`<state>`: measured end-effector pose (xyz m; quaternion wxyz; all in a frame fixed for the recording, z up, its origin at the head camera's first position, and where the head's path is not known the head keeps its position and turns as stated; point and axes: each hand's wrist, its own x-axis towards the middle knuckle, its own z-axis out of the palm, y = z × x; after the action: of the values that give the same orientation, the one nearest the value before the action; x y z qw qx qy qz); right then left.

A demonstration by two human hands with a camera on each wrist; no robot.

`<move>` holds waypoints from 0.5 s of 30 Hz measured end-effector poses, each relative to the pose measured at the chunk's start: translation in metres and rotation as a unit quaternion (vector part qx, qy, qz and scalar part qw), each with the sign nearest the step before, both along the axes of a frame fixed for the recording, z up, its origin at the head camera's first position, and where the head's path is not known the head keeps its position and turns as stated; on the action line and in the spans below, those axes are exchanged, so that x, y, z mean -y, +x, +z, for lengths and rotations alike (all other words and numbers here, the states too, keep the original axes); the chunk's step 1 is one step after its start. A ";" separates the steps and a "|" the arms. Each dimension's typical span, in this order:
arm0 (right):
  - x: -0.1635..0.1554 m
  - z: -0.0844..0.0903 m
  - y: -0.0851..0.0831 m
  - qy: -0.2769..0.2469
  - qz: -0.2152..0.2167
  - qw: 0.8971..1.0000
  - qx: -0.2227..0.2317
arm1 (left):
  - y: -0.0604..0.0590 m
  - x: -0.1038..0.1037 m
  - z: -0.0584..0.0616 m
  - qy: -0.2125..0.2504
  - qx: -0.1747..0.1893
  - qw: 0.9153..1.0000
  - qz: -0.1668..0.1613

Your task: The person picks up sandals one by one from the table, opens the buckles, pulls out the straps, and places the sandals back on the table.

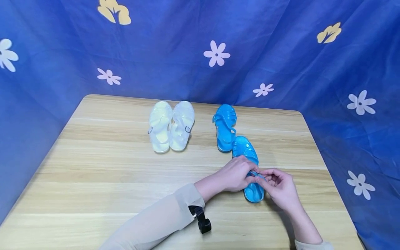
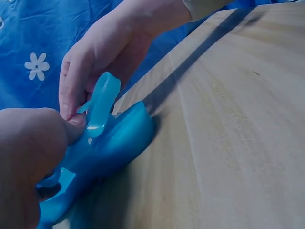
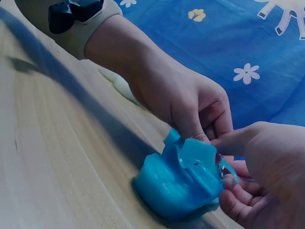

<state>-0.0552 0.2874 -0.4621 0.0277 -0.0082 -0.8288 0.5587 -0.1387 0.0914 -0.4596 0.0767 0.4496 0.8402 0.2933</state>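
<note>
Blue cloth with white and yellow flowers hangs behind and to both sides of a pale wooden counter. From my remote seat I read the work as centred on the near blue sandal, which lies on the counter right of middle, toe pointing far and heel toward me.

Both hands meet over its heel end. My left hand comes in from the left with fingers curled, and its thumb and fingertips pinch the ankle strap, which stands up from the heel in the left wrist view. My right hand comes in from the right, fingers also curled, pinching the strap's other end at the buckle. So both grips are closed on the strap, not on the sole; the sandal itself rests on the counter.

I judge the step in hand to be working the strap at the buckle, fastening or unfastening; I cannot tell which, since the fingers cover the joint. The next move, as I see it, calls for a fine pull: one hand keeping the buckle steady while the other feeds the soft strap through, without dragging the light sandal across the counter.

The second blue sandal lies just beyond, its heel touching or nearly touching the near one's toe. Farther left, well apart, a white pair sits side by side. A black strap mount shows on the left sleeve.
</note>
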 end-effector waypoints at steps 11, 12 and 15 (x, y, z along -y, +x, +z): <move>-0.005 -0.009 -0.003 0.108 0.053 0.990 -0.080 | -0.006 0.012 0.000 0.075 0.106 0.991 -0.021; -0.004 -0.011 -0.003 0.108 0.056 0.988 -0.098 | -0.007 0.013 -0.001 0.076 0.110 0.991 -0.021; -0.002 -0.016 -0.002 0.105 0.062 0.983 -0.136 | -0.009 0.013 -0.003 0.062 0.088 0.994 -0.020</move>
<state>-0.0572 0.2892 -0.4781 0.1057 0.1225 -0.8701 0.4655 -0.1479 0.0785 -0.4626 0.1281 0.4426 0.8010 0.3822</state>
